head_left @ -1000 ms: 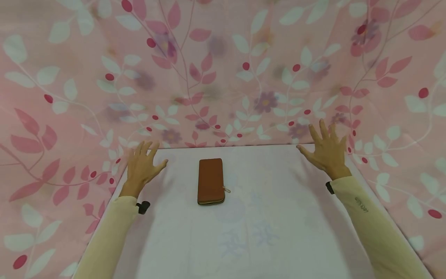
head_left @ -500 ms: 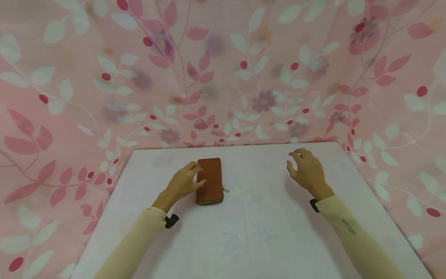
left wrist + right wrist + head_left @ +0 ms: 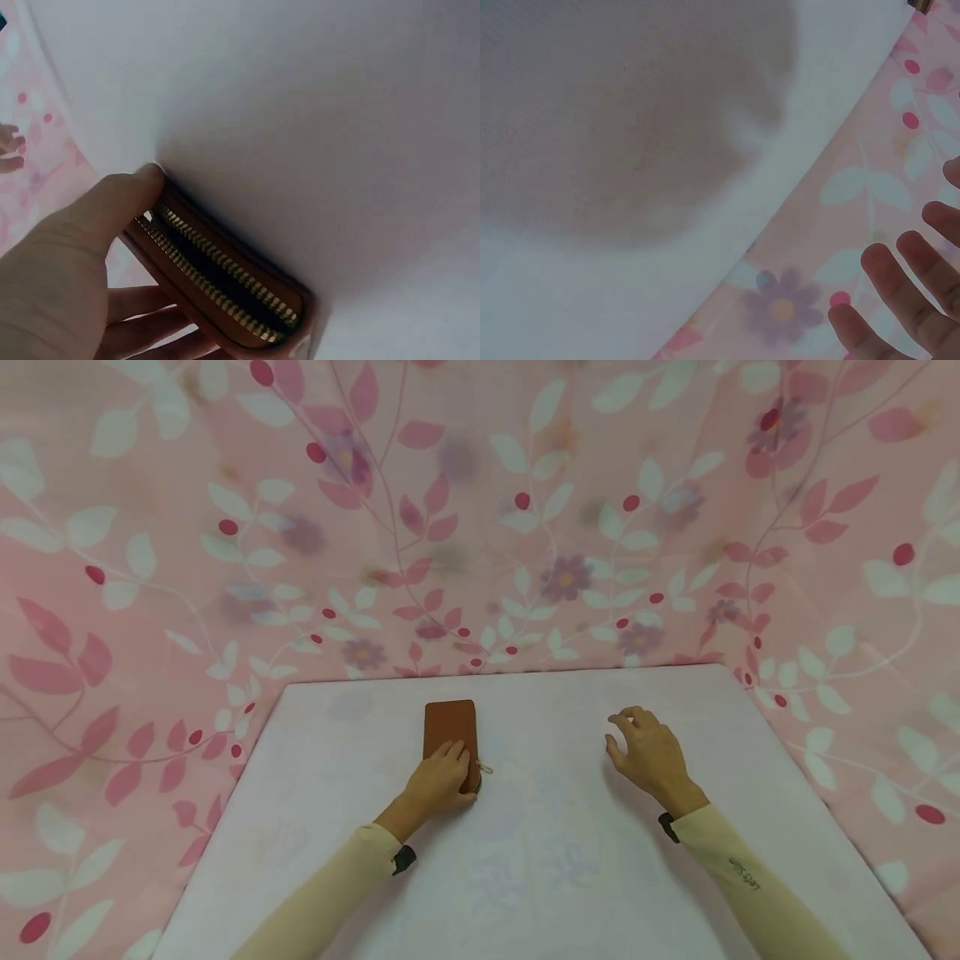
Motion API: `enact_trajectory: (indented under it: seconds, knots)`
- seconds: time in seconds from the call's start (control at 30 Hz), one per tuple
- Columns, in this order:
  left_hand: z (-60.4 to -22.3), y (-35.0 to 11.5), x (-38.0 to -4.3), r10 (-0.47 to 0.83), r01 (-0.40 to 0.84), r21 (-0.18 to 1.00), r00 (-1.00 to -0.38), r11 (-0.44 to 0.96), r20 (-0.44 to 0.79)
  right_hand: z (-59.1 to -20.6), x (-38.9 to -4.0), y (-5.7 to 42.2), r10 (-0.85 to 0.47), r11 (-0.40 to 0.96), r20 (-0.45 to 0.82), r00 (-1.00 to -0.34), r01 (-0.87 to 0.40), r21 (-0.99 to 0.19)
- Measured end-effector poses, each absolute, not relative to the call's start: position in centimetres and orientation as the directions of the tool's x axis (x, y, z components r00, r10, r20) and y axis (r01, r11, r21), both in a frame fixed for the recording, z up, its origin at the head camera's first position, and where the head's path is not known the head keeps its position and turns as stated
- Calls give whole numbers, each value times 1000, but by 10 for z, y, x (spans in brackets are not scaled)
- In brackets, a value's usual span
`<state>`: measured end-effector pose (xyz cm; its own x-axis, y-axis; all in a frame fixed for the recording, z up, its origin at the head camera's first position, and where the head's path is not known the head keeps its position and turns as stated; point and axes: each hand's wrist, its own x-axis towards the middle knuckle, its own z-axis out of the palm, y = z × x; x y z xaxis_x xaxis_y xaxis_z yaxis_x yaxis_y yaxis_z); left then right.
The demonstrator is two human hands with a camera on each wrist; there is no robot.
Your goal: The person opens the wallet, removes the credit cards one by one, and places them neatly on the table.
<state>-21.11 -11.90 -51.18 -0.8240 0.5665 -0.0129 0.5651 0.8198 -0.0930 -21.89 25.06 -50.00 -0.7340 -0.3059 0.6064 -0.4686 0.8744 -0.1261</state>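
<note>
Apparently getting hold of the wallet lying toward eleven o'clock on the table, pinching its near end with the left hand; hovering the right hand, loosely spread and empty, at the wallet's three o'clock. Probably needing a firm grip next.

in the head view, the left hand hides much of the lower part of the brown wallet, and the writing on the right sleeve is too small to read. in the left wrist view, it's too dark to see inside the zipper, and the wallet covers some fingertips. the right wrist view cuts off part of the right hand.
</note>
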Motion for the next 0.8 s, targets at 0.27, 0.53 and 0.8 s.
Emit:
enact_trajectory:
  seconds: [0.27,0.53,0.8]
  knots:
    - [-515,-105,-207,576,571,-199,-816,796,-37,-503,-220,246,-331,867,595,-732,-485,-113]
    - [-502,-115,-207,587,576,-112,-798,810,139,-496,-221,232,-370,839,629,-684,-536,-89]
    - [-471,-133,-212,538,739,224,-631,635,559,-484,-220,212,-429,802,583,-690,-588,-106]
